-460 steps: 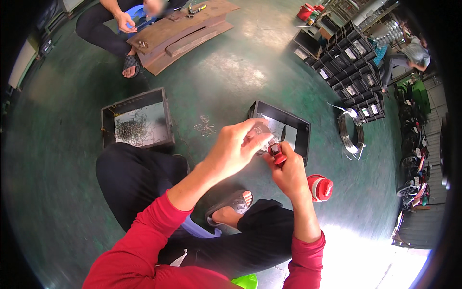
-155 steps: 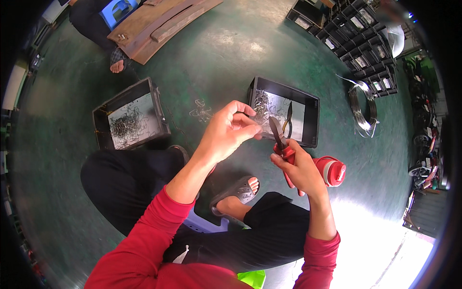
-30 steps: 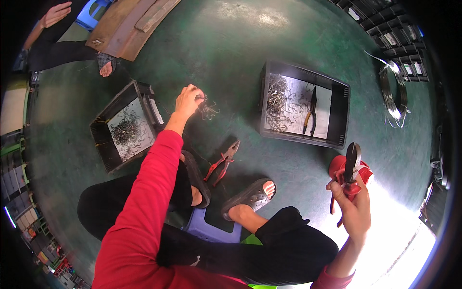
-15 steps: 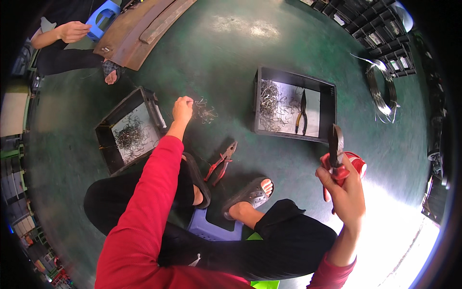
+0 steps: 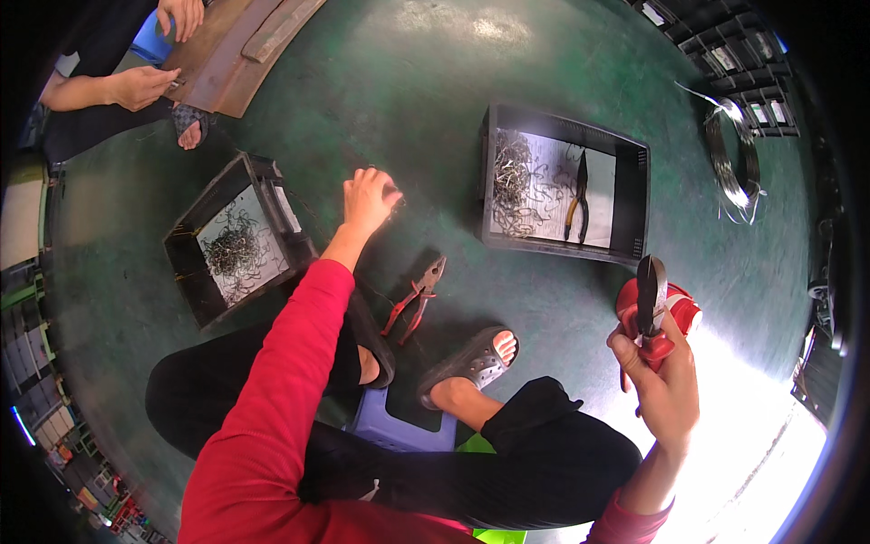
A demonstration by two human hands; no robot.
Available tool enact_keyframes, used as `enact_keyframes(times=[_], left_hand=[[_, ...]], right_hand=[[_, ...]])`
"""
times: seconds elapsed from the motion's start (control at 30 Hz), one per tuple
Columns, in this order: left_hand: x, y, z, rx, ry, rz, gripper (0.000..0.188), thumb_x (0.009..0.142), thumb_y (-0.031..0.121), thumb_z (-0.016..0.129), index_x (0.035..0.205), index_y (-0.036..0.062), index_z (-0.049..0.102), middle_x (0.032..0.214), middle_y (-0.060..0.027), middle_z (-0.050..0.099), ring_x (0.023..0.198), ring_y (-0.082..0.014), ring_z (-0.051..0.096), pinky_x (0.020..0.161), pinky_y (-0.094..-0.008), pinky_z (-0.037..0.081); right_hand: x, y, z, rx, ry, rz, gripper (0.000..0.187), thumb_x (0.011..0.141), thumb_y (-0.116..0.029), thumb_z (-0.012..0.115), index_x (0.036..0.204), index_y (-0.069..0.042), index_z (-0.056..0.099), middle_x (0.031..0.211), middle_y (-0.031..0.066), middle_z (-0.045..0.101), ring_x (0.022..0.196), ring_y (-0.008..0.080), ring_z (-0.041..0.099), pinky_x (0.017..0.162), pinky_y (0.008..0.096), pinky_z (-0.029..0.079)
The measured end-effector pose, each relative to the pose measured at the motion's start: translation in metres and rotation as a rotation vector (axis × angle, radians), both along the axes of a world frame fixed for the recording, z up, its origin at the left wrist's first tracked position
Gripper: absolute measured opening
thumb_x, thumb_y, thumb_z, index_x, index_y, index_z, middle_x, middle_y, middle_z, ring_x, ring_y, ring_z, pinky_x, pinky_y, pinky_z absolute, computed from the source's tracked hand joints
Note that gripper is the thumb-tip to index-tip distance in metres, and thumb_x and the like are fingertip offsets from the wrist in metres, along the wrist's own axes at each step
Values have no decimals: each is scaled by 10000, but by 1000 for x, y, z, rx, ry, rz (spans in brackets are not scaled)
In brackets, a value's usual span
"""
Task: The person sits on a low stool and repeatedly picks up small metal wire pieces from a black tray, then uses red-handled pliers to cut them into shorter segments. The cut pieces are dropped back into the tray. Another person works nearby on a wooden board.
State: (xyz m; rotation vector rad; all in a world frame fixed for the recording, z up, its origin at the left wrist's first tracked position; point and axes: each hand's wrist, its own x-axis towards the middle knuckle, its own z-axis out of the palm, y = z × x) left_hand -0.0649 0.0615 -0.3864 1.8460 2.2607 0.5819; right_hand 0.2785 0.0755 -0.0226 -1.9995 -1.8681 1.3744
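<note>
Your left hand [image 5: 370, 198] is stretched far forward and down to the floor [image 5: 435, 100], fingers bunched over a thin scatter of wire bits [image 5: 395, 207] lying between the two bins. Whether the fingertips have closed on any of them you cannot tell from here; the pieces are too fine and the hand covers them.

Your right hand [image 5: 660, 376] is pulled back near your knee, well apart from the left, and wrapped firmly around the red grips of pliers [image 5: 649, 304]. Their dark head points up and away from you, long axis roughly upright in the picture.

The wire bits lie ahead and to your left, so the left hand is by far the nearer; the right would have to cross the whole gap.

- Left bin [image 5: 231, 240]: dark, open-topped, tilted corner-on, holding a tangle of bent grey wire pieces on a pale bottom. It sits just left of your left forearm.
- Right bin [image 5: 630, 177]: dark, rectangular, a heap of the same springy wire at its left end and a black-and-yellow tool [image 5: 578, 195] lying lengthwise near its right side.
- Spare pliers [image 5: 415, 299]: red-handled, flat on the floor just in front of your sandal [image 5: 471, 363], handles splayed toward you, nose pointing toward the wire bits.

The floor is smooth, glossy green paint. A coil of bright wire [image 5: 732, 163] lies far right, and another person's hands [image 5: 136, 86] work at a brown board [image 5: 240, 45] top left.
</note>
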Motion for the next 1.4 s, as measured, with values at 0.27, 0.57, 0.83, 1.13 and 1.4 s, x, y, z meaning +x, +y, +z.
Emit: enact_keyframes(times=[0.27,0.57,0.83,1.13,1.4], left_hand=[[-2,-4,0,-17,-211,186,113,765,171,685,856,121,641,975,-18,587,1008,-263,517,815,-434,419],[35,-19,159,2,-1482,174,200,892,233,618,975,51,606,887,-57,643,740,-163,637,655,-270,485],[83,-67,313,90,-1584,-74,153,923,183,576,984,42,577,884,-62,638,744,-153,640,607,-244,483],[102,-93,353,299,-997,-103,127,912,94,581,992,30,657,846,-20,660,716,-75,621,610,-210,485],[100,-95,353,262,-1089,-144,123,909,49,563,990,23,652,828,-21,641,678,-82,598,601,-220,464]], right_hand=[[-3,-4,5,28,-18,42,188,818,-96,654,941,-14,539,718,65,556,652,140,510,640,282,425],[-15,-18,5,-7,124,285,281,875,-239,627,1034,-23,546,746,47,577,475,93,475,432,274,401],[-41,-47,17,-118,315,354,359,852,-328,642,1014,-17,568,739,90,584,585,161,553,540,320,450],[-50,-64,24,-47,296,433,330,883,-275,611,1068,-12,537,577,17,511,376,95,432,329,271,330],[-50,-63,25,-51,266,458,326,881,-270,615,1069,-14,540,635,37,550,444,109,475,365,270,338]])
